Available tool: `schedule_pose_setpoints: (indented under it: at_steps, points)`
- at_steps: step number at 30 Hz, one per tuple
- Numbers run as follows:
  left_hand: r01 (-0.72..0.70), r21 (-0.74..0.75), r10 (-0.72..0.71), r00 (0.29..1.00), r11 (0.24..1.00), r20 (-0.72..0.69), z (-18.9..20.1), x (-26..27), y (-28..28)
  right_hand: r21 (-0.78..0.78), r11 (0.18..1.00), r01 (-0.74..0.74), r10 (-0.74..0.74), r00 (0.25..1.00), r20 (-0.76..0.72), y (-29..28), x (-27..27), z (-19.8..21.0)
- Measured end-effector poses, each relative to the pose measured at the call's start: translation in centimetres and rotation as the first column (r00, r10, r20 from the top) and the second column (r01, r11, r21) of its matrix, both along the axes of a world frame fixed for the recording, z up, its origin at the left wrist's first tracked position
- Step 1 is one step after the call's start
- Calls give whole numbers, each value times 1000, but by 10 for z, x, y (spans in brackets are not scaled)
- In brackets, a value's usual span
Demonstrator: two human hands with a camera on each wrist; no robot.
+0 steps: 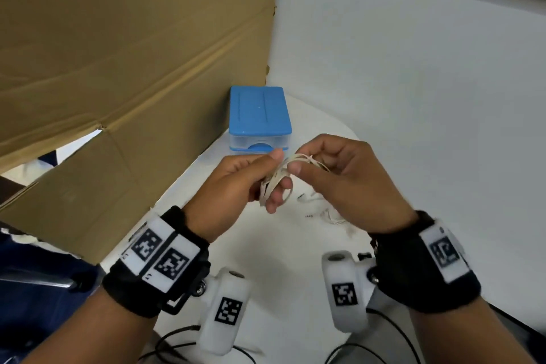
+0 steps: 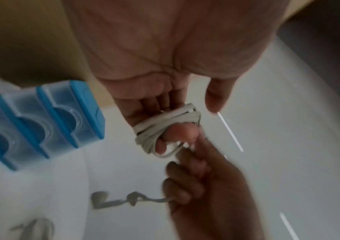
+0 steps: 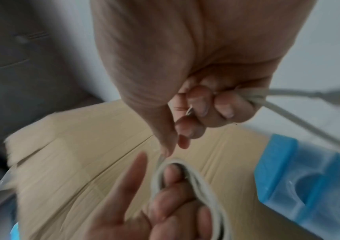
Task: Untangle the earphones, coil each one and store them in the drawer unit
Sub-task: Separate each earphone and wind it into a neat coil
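Earphone in work: a white earphone cable point(image 1: 276, 183), held in the air between my two hands, in front of the drawer unit point(image 1: 259, 118) and on my side of it.
Coil: several turns lie wrapped round two fingers of my left hand point(image 1: 236, 186); in the left wrist view the loops point(image 2: 165, 128) sit snug near those fingertips.
Long axis: the coil runs along my left fingers, slanting down and away from the drawer unit; the free strand leads off its top toward my right hand point(image 1: 339, 177).
Relation that matters: I judge the next turn must pass over the tips of my left fingers, so the strand has to come from the right hand's side, just beside the coil.
Left fingers: the two wrapped fingers fairly straight inside the loops, the thumb pressing the cable at the top; they hold the coil.
Right fingers: curled tight, pinching the free strand point(image 3: 253, 97), which trails out past the knuckles.
Nearer hand: both touch the cable; the right one does the feeding.
Second earphone: another white tangle point(image 1: 328, 213) lies loose on the desk point(image 1: 280, 245), nearer me than the drawer unit, under my right hand.
Drawer unit: blue lid, clear drawers; from what shows, all appear closed.
Cardboard point(image 1: 118, 53): stands left of the drawer unit.
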State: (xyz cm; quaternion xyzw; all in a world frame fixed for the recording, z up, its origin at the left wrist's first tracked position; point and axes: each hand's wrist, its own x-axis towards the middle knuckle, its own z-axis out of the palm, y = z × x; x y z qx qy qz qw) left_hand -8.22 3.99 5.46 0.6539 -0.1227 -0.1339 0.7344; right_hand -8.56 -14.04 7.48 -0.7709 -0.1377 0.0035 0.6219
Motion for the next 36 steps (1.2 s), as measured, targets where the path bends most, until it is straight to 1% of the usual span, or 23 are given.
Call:
schedule_pose_setpoints:
  at_steps: [2, 5, 7, 9, 11, 12, 13, 14, 15, 16, 17, 18, 19, 20, 22, 24, 26, 28, 29, 31, 32, 34, 36]
  points:
    - [40, -66, -43, 998, 997, -38, 0, 1, 2, 83, 997, 6, 2, 996, -92, -5, 10, -13]
    - [-30, -231, 1, 992, 973, -127, 0, 4, 1, 230, 973, 24, 23, 979, -201, 0, 9, -38]
    - [-130, -392, 41, 973, 911, -229, 1, 8, 3, 239, 969, 59, 3, 969, -248, 12, -2, -58]
    - [-233, -478, 83, 946, 847, -314, 2, 12, 8, 178, 980, 86, -36, 963, -267, 24, -16, -79]
    - [-306, -504, 124, 924, 808, -363, 1, 15, 13, 22, 997, 76, -70, 975, -212, 35, -33, -90]
    - [-332, -504, 140, 914, 797, -381, -1, 16, 14, -112, 992, 52, -67, 989, -133, 39, -41, -90]
    - [-346, -490, 156, 909, 800, -387, -3, 16, 14, -278, 960, 26, -34, 999, -24, 42, -48, -87]
    - [-354, -453, 184, 908, 818, -377, -5, 16, 12, -467, 884, 17, 29, 995, 91, 45, -54, -81]
    - [-354, -388, 222, 912, 851, -345, -8, 16, 8, -630, 775, 41, 93, 979, 179, 47, -58, -72]
    - [-349, -300, 262, 919, 887, -296, -9, 14, 4, -725, 682, 100, 126, 960, 251, 49, -59, -62]
    - [-343, -204, 294, 926, 917, -235, -11, 12, -1, -759, 628, 168, 137, 937, 321, 50, -58, -52]
    - [-330, -117, 308, 935, 937, -175, -11, 10, -6, -756, 614, 228, 134, 913, 384, 50, -57, -42]
    - [-316, -45, 309, 943, 948, -127, -13, 7, -9, -729, 630, 268, 121, 893, 433, 49, -56, -31]
    - [-296, 2, 295, 951, 955, -90, -12, 4, -11, -689, 666, 286, 103, 879, 465, 47, -54, -22]
    - [-245, 64, 246, 969, 967, -6, -10, 0, -12, -568, 786, 244, 74, 875, 479, 39, -44, -10]
    - [-205, 108, 199, 978, 973, 60, -7, -4, -13, -422, 893, 156, 44, 903, 427, 32, -32, -2]
    - [-188, 122, 181, 981, 975, 63, -3, -7, -15, -285, 955, 83, 5, 955, 296, 28, -21, 1]
    - [-199, 111, 199, 980, 974, 12, -2, -8, -17, -118, 993, 2, 14, 991, 134, 28, -13, 0]
    - [-233, 115, 236, 971, 966, -19, -3, -8, -18, -51, 999, -12, 16, 997, 71, 29, -9, -3]
    - [-333, 135, 345, 936, 933, -77, -8, -6, -19, -9, 999, 47, -47, 999, 3, 34, -3, -12]
    - [-381, 113, 394, 910, 918, -133, -10, -5, -19, 4, 996, 85, -85, 996, -34, 36, 0, -19]
    - [-468, 8, 446, 838, 884, -315, -16, 0, -15, 37, 994, 108, -102, 986, -135, 40, -2, -35]
    - [-514, -106, 406, 773, 852, -488, -21, 6, -6, 46, 997, 69, -58, 977, -207, 46, -11, -51]
